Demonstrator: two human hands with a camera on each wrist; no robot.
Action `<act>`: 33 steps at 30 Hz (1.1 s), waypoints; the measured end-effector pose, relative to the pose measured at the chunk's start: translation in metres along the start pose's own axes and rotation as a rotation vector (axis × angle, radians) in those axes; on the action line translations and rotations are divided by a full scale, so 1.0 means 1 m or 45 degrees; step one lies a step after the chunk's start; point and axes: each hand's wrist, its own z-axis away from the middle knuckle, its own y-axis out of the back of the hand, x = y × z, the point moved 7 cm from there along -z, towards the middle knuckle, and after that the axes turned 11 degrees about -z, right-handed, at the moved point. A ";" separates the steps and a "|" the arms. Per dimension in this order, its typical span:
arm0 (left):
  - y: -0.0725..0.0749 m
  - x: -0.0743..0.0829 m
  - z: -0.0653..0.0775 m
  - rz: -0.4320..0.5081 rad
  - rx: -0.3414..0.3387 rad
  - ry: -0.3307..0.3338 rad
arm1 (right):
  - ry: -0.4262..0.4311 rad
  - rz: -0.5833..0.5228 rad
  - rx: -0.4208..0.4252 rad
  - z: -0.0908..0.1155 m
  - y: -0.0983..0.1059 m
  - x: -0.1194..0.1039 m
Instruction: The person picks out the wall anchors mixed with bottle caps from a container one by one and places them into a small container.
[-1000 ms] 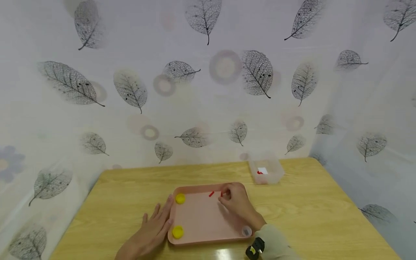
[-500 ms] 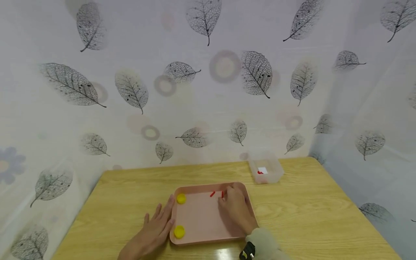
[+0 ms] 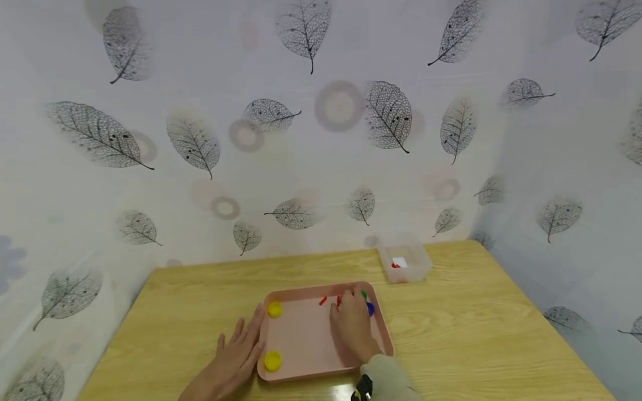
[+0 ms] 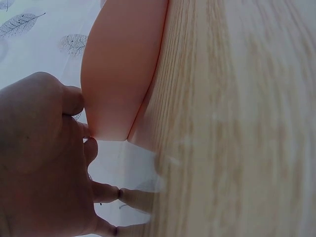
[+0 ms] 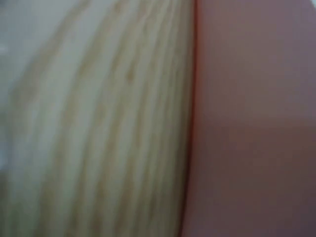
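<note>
A pink tray [image 3: 306, 334] lies on the wooden table. My left hand [image 3: 228, 356] rests flat beside it, fingers straight, with the fingertips at its left wall. In the left wrist view, the thumb of that hand [image 4: 44, 163] touches the tray's wall [image 4: 123, 64]. Over the tray's back right part, my right hand [image 3: 353, 326] has curled fingers around a small red stick [image 3: 338, 301], pinched by thumb and forefinger. Another red stick [image 3: 323, 301] lies slanted to its left. A blue round piece [image 3: 370, 309] and a green piece [image 3: 364, 294] show just right of my right hand, partly hidden.
Two yellow round pieces sit at the tray's left corners, one at the back [image 3: 275, 309] and one in front [image 3: 272, 361]. Behind the tray stands a clear plastic box [image 3: 408, 262] with red bits inside. The right wrist view shows only blurred table [image 5: 98, 123] and tray side [image 5: 256, 118].
My right hand has shifted left over the tray, uncovering the blue and green pieces. Its forearm now covers the small clear round piece at the front right corner. Left hand and red sticks stay put.
</note>
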 end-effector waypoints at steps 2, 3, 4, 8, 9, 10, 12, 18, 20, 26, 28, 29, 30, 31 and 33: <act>-0.001 -0.001 0.000 -0.001 -0.004 0.000 | 0.004 0.029 0.006 -0.001 -0.002 0.000; -0.001 -0.001 0.000 0.001 -0.001 -0.003 | 0.007 0.041 0.007 -0.002 -0.004 0.000; 0.000 -0.002 -0.001 -0.001 -0.001 -0.003 | 0.013 0.048 0.013 -0.002 -0.004 -0.001; 0.001 -0.004 -0.002 -0.004 0.010 -0.003 | 0.045 0.075 0.041 -0.005 -0.006 -0.003; 0.001 -0.004 -0.002 -0.003 0.015 -0.005 | 0.051 0.079 0.048 -0.006 -0.006 -0.004; 0.002 -0.005 -0.003 -0.005 0.018 -0.008 | 0.058 0.077 0.057 -0.006 -0.006 -0.005; 0.003 -0.005 -0.003 -0.004 0.035 -0.021 | 0.072 0.073 0.069 -0.007 -0.006 -0.007; 0.002 -0.009 -0.005 0.001 0.029 -0.026 | 0.090 0.052 0.072 -0.007 -0.008 -0.008; 0.001 -0.010 -0.005 0.002 0.021 -0.024 | 0.075 0.037 0.052 -0.007 -0.010 -0.008; 0.000 -0.014 -0.008 -0.004 0.012 -0.025 | -0.014 -0.001 -0.032 -0.007 -0.012 -0.006; 0.000 -0.015 -0.009 -0.005 0.005 -0.023 | -0.027 -0.008 -0.032 -0.006 -0.012 -0.006; 0.000 -0.015 -0.009 -0.006 0.004 -0.025 | -0.031 -0.014 -0.028 -0.006 -0.012 -0.006; 0.000 -0.015 -0.009 -0.006 0.005 -0.031 | -0.028 -0.021 -0.019 -0.006 -0.011 -0.006; 0.001 -0.015 -0.010 -0.007 0.005 -0.038 | -0.029 -0.026 -0.014 -0.006 -0.011 -0.007; 0.001 -0.016 -0.011 -0.006 0.002 -0.043 | -0.017 -0.037 0.004 -0.006 -0.009 -0.008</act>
